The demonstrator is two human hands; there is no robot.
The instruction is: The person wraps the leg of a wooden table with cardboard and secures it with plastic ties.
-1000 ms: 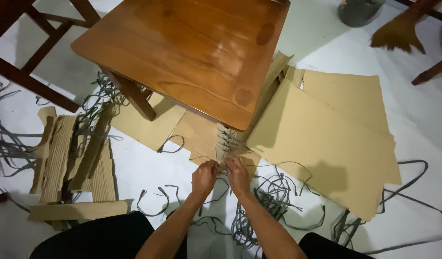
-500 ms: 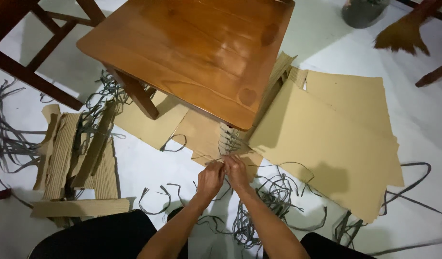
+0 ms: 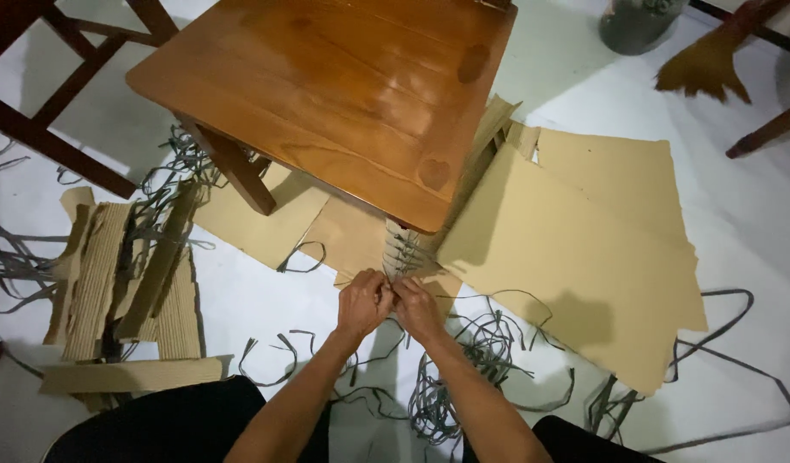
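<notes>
The cardboard-wrapped table leg point(image 3: 405, 250) stands just beyond both hands, bound with grey strapping point(image 3: 464, 377). The left hand point(image 3: 361, 302) and right hand point(image 3: 417, 307) press together, pinching a strap at its foot (a firm, even pull looks best here). One wooden table point(image 3: 326, 86), two hands, one large cardboard sheet point(image 3: 584, 249), one pile of corrugated strips point(image 3: 112, 274).

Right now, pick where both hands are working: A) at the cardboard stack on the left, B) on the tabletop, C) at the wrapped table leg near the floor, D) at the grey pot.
C: the left hand and right hand meet at the wrapped table leg, below the tabletop.
</notes>
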